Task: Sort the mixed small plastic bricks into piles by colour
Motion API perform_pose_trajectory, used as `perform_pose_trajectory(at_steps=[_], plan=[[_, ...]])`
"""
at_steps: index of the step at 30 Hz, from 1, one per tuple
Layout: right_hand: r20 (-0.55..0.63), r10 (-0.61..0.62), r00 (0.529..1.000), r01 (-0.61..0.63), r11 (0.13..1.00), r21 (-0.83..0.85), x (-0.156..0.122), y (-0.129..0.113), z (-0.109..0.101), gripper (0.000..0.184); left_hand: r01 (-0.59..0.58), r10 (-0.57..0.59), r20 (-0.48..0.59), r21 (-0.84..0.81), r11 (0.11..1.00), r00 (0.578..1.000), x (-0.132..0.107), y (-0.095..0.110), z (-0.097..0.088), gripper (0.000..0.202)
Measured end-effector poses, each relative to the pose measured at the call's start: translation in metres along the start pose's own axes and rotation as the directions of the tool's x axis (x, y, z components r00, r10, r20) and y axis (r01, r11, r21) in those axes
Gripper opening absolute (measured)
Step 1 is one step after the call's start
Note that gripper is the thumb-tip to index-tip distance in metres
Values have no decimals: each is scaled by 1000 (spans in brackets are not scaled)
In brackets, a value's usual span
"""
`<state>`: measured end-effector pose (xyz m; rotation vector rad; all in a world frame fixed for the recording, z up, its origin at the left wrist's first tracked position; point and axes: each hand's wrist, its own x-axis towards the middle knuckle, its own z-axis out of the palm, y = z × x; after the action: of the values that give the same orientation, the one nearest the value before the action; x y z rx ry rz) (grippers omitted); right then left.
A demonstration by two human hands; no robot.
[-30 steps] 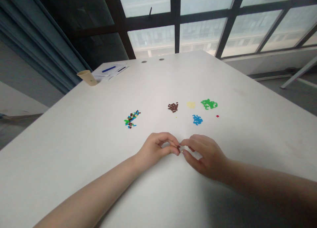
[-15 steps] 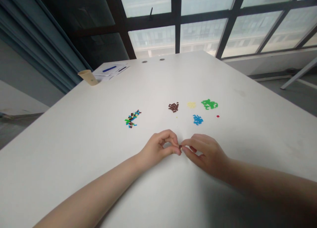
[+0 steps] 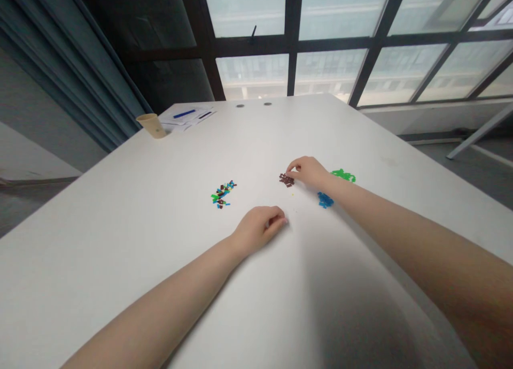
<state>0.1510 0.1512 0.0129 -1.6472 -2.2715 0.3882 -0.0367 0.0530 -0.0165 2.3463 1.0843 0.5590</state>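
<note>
My right hand [image 3: 308,171] reaches forward to a pile of small brown pieces [image 3: 286,181], with thumb and forefinger pinched together at its upper right edge. Whether a piece is between those fingertips is too small to see. My left hand [image 3: 261,229] rests on the table nearer to me, its fingers curled and the fingertips against the thumb; anything inside is hidden. Beside my right forearm lie blue pieces [image 3: 325,200], partly covered, and green pieces [image 3: 343,175]. A tiny yellow piece [image 3: 292,194] lies below the brown pile.
A mixed pile of blue, green, brown and yellow pieces [image 3: 222,195] lies to the left on the white table [image 3: 256,139]. Farther back stand a paper cup [image 3: 152,126] and papers [image 3: 188,118] with a blue pen [image 3: 184,114]. Windows line the far side.
My hands were together, fingertips meeting at a small brown piece. My right hand has moved away forward to the brown pile, covering the yellow pile; my left hand has lowered slightly and curled. The view has shifted.
</note>
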Motion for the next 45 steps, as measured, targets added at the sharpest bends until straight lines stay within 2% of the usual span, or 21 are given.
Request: perform_pose_trajectory(at_steps=[3, 6, 12, 14, 17, 21, 31, 45], plan=[[49, 40, 998, -39, 999, -13, 18, -9, 18, 14, -71, 70, 22, 48, 996, 997, -1, 1, 0, 23], [46, 93, 995, -90, 994, -62, 25, -17, 28, 13, -96, 94, 25, 75, 993, 995, -1, -1, 0, 23], [24, 146, 989, -140, 978, -155, 24, -26, 21, 14, -98, 97, 12, 91, 991, 995, -2, -2, 1, 22], [13, 136, 991, -132, 975, -179, 16, -28, 14, 16, -74, 74, -1, 97, 993, 997, -3, -2, 1, 21], [5, 87, 996, -84, 975, -206, -3, -31, 4, 20, 38, -28, -89, 106, 994, 996, -3, -2, 0, 21], [11, 1, 1000, 2, 970, -243, -22, -33, 4, 25, 151, -139, -161, 62, 987, 977, -1, -3, 0, 22], [-2, 28, 1000, -27, 945, -326, 14, -26, 42, 24, 100, -93, -81, 88, 991, 992, -2, -2, 3, 22], [31, -12, 999, 21, 947, -320, 20, -32, 43, 23, 96, -89, -78, 92, 991, 993, -1, -6, 5, 21]])
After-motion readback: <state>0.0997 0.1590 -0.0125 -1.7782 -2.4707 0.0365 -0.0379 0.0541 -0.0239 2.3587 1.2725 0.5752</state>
